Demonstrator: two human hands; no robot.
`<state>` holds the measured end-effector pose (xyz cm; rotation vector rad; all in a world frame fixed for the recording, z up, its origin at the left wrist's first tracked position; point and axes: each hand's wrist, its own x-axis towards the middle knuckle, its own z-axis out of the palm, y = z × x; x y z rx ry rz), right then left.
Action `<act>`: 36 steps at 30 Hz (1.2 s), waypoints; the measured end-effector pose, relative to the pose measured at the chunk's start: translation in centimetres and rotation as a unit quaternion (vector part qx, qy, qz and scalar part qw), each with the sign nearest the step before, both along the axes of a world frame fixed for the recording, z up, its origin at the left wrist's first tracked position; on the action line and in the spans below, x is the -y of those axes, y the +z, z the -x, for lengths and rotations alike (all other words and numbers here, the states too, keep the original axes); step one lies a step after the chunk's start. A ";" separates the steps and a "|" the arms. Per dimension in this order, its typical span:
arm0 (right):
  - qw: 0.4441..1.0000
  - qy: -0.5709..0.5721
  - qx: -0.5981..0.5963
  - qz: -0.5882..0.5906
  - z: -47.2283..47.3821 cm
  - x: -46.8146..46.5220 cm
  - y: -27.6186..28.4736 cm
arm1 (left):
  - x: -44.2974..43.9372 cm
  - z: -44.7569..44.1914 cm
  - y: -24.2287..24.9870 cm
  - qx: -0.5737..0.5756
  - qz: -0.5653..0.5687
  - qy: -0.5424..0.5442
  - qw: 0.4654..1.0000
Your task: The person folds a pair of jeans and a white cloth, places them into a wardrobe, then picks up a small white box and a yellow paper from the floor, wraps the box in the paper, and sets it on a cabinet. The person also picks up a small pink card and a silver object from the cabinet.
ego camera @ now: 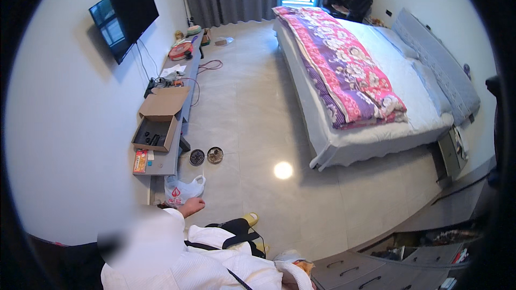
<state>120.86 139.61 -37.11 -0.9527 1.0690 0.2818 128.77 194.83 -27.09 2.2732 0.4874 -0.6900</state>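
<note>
My left hand [193, 207] extends from a white sleeve at the lower left, its fingers curled. It is nearest to a white plastic carrier bag [183, 191] with red print, by the end of a low grey bench. Whether the hand touches the bag cannot be told. My right hand [297, 282] is mostly hidden by its white sleeve at the bottom edge. Beside it show a clear plastic bag [288, 256] and something orange-brown [304, 266]; the grip is hidden. Yellow slippers [250, 219] are on my feet.
On the low bench [171, 165] lies an open cardboard box [161, 102] with dark parts inside. Two round dishes [197, 157] sit on the tiled floor. A bed [363, 141] with a floral quilt stands right. A drawer cabinet [346, 264] lines the lower right.
</note>
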 end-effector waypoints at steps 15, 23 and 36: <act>0.964 0.261 0.045 0.027 -25.4 -15.8 5.7 | -10.3 -7.1 -5.3 -0.079 0.253 0.240 0.934; 0.941 0.336 0.030 0.027 -39.9 -25.5 4.7 | -13.1 -12.1 -8.8 -0.054 0.253 0.295 0.920; 0.804 0.509 0.251 0.176 -78.2 -27.5 4.9 | -17.1 -36.0 -5.9 0.026 0.265 0.494 0.828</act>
